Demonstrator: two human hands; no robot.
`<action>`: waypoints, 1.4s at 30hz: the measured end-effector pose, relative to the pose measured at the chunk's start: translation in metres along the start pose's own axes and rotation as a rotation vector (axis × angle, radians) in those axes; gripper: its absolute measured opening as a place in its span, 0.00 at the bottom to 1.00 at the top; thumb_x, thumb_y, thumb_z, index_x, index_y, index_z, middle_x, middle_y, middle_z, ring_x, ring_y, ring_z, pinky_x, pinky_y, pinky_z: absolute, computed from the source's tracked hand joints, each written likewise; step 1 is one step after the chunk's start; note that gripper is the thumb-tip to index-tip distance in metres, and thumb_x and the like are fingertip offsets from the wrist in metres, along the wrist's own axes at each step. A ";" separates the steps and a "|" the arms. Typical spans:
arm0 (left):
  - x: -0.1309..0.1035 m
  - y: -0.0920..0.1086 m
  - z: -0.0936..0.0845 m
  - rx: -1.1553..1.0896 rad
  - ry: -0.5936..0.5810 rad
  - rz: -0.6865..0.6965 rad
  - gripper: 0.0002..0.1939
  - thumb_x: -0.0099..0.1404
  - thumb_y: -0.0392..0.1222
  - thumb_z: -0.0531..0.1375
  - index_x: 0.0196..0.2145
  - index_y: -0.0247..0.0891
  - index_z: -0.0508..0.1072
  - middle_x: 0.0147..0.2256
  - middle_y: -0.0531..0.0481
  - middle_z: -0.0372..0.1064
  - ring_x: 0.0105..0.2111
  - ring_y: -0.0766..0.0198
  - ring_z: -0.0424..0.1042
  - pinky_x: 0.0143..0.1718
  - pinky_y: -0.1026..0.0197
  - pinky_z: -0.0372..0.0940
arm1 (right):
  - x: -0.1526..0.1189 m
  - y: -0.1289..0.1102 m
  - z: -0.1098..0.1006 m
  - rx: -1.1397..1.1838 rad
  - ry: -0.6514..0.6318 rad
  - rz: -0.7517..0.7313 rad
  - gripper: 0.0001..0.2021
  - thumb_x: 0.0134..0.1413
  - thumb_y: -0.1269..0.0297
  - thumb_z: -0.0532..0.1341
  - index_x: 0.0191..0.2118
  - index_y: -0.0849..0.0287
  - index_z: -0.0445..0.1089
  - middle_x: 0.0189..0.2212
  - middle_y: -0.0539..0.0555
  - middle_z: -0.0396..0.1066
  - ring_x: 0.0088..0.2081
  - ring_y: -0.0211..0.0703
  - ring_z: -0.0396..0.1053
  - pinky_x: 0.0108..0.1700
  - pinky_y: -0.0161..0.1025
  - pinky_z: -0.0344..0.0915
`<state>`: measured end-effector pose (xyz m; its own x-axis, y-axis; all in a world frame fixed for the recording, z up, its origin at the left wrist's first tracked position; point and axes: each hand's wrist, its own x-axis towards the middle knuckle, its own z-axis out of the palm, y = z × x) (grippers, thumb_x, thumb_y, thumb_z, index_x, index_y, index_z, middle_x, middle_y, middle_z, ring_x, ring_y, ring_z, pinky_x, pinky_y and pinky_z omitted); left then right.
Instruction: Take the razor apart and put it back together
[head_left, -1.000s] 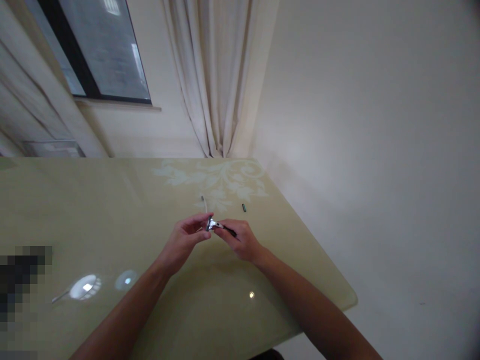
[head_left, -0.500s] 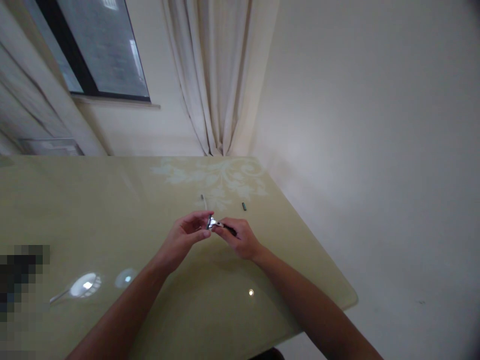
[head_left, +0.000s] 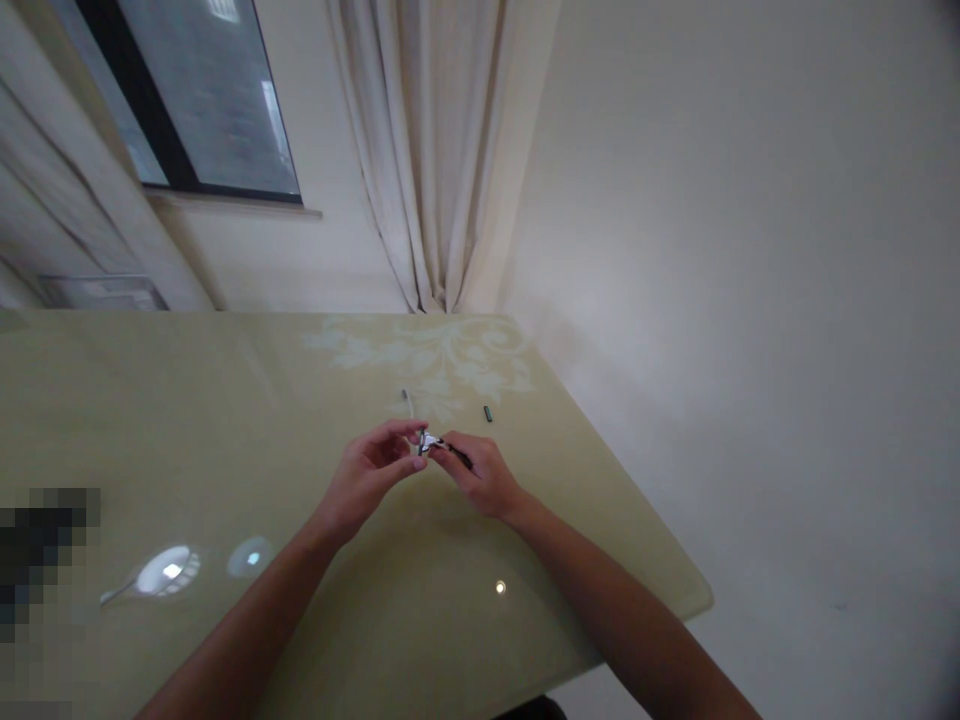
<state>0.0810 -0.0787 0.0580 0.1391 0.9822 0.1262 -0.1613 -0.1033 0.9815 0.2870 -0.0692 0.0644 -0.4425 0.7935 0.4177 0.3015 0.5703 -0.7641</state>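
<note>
Above the table, a razor [head_left: 432, 442] with a silver neck and a dark handle is held between both hands. My right hand [head_left: 486, 482] is closed around the handle, whose end is partly hidden by the fingers. My left hand [head_left: 367, 475] pinches the razor's narrow head at its two ends, between thumb and fingertips. Just beyond the left fingertips lies a thin white stick-like piece [head_left: 410, 405] with a dark tip, its near end hidden. To the right of it is a small dark piece [head_left: 487, 413] resembling a razor cartridge.
The glossy, pale green table [head_left: 300, 400] has a leaf pattern at its far end and a bare right edge beside the wall [head_left: 720, 300]. Curtains [head_left: 427, 150] and a window [head_left: 202, 100] stand behind it. A blurred-out dark patch [head_left: 45, 540] covers the left side.
The razor has turned slightly, and its head now shows more edge-on between my left fingertips. Both hands stay almost in place, and the pieces on the table have not moved.
</note>
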 end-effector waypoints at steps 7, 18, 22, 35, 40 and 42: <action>0.000 0.002 -0.001 0.008 -0.023 0.015 0.23 0.55 0.44 0.76 0.49 0.43 0.83 0.35 0.50 0.76 0.35 0.63 0.72 0.39 0.62 0.66 | 0.001 0.001 -0.002 0.058 -0.026 0.025 0.21 0.71 0.48 0.57 0.36 0.60 0.74 0.26 0.47 0.64 0.28 0.37 0.60 0.34 0.34 0.56; 0.003 -0.005 -0.003 0.012 0.036 0.004 0.21 0.54 0.47 0.76 0.45 0.40 0.81 0.31 0.52 0.72 0.31 0.65 0.68 0.36 0.64 0.64 | 0.003 0.010 0.009 0.080 0.102 0.023 0.16 0.66 0.49 0.62 0.37 0.58 0.72 0.32 0.51 0.66 0.33 0.39 0.63 0.37 0.36 0.60; 0.005 -0.007 -0.001 -0.053 0.037 0.006 0.27 0.55 0.48 0.76 0.52 0.44 0.79 0.41 0.50 0.72 0.35 0.67 0.69 0.40 0.63 0.66 | 0.006 0.020 0.011 0.285 0.215 0.155 0.17 0.64 0.47 0.63 0.41 0.57 0.69 0.29 0.48 0.64 0.28 0.36 0.61 0.30 0.33 0.59; 0.004 -0.030 0.008 0.667 0.038 0.112 0.20 0.68 0.51 0.62 0.53 0.41 0.80 0.41 0.44 0.75 0.33 0.58 0.71 0.38 0.56 0.67 | 0.020 0.054 -0.027 0.192 0.516 0.441 0.19 0.59 0.48 0.63 0.39 0.61 0.80 0.27 0.53 0.72 0.28 0.41 0.67 0.30 0.36 0.63; -0.001 -0.045 0.001 1.233 0.013 0.238 0.21 0.72 0.47 0.56 0.59 0.45 0.76 0.61 0.39 0.69 0.57 0.43 0.68 0.56 0.44 0.62 | 0.011 0.088 -0.095 -0.419 0.554 0.607 0.12 0.59 0.58 0.64 0.37 0.59 0.83 0.36 0.59 0.81 0.39 0.51 0.76 0.43 0.42 0.67; -0.003 -0.045 0.002 1.313 -0.021 0.215 0.22 0.74 0.47 0.54 0.61 0.45 0.75 0.64 0.39 0.67 0.59 0.41 0.66 0.56 0.42 0.61 | 0.007 0.095 -0.105 -0.497 0.515 0.678 0.11 0.60 0.59 0.64 0.38 0.58 0.84 0.37 0.59 0.82 0.40 0.52 0.78 0.43 0.42 0.66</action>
<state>0.0899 -0.0769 0.0136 0.2463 0.9261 0.2858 0.8728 -0.3402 0.3501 0.4013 0.0126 0.0457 0.3415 0.9136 0.2206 0.7283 -0.1089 -0.6765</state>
